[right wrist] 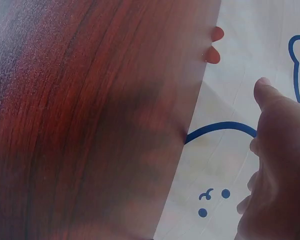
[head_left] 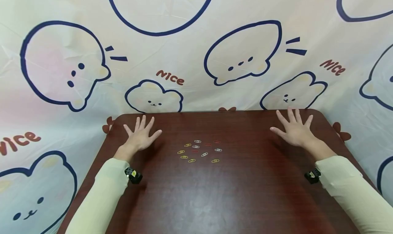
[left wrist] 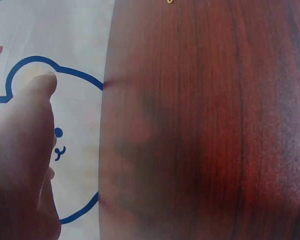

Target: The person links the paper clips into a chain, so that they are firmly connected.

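Note:
In the head view, my left hand [head_left: 139, 137] hovers with spread fingers over the far left part of the dark wooden table [head_left: 215, 196], holding nothing. My right hand [head_left: 296, 131] is likewise spread, above the far right part, and holds nothing. Between them lies a loose scatter of small paper clips: yellow ones such as this yellow paper clip [head_left: 184, 157], white ones like the white paper clip [head_left: 204, 154], and red ones like the red paper clip [head_left: 217, 142]. The left hand is nearer to them. Both wrist views show the thumb side of each hand, the left hand [left wrist: 25, 150] and the right hand [right wrist: 285, 160].
A light cloth [head_left: 190, 56] printed with cartoon bears hangs behind and beside the table. The table's far edge [head_left: 196, 112] runs just below it. Each wrist carries a small black camera, one being the left wrist camera [head_left: 133, 176].

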`<state>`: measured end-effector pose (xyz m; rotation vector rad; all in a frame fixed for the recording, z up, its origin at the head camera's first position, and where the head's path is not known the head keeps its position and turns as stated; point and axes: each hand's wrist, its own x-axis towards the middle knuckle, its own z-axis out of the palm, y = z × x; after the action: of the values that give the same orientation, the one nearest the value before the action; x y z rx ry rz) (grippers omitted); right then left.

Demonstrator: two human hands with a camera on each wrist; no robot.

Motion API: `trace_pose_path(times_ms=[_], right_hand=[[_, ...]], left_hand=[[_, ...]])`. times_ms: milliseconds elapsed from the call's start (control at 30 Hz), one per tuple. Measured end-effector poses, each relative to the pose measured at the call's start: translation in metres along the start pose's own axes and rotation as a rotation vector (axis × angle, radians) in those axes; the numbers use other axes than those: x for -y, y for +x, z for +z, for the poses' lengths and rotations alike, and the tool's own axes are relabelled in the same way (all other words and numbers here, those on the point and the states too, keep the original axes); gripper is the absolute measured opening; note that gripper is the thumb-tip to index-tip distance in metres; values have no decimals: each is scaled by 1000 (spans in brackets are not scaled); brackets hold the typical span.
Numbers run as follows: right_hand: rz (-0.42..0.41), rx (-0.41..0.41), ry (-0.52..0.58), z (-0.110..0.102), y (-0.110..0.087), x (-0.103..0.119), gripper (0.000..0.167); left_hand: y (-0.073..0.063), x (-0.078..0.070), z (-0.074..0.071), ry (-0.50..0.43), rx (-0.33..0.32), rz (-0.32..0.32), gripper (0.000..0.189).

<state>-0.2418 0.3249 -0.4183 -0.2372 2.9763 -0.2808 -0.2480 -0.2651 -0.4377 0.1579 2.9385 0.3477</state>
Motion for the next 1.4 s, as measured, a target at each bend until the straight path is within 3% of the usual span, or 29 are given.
trace_pose_path(times_ms=[500,767,900,1067,1233,1400], right_hand=[[-83,-34,64,13,-1,10,89],[-115,-18,251,22,-3,34,84],[-139,-27,343,29,-2,44,77],[-108,-50,455,38,1,56,69],[-53,-53,562,47,2,70,59],[-50,-58,619,56,5,85,46]], left_hand=[[-15,6,7,-74,-21,41,84],[-30,1,15,-198,-49,111,69],[-34,-5,19,-304,-44,144,61],[-36,-17,25,-398,-62,186,48],[-39,-29,33,-442,-95,222,26],[-43,-42,41,-468,-90,240,14]])
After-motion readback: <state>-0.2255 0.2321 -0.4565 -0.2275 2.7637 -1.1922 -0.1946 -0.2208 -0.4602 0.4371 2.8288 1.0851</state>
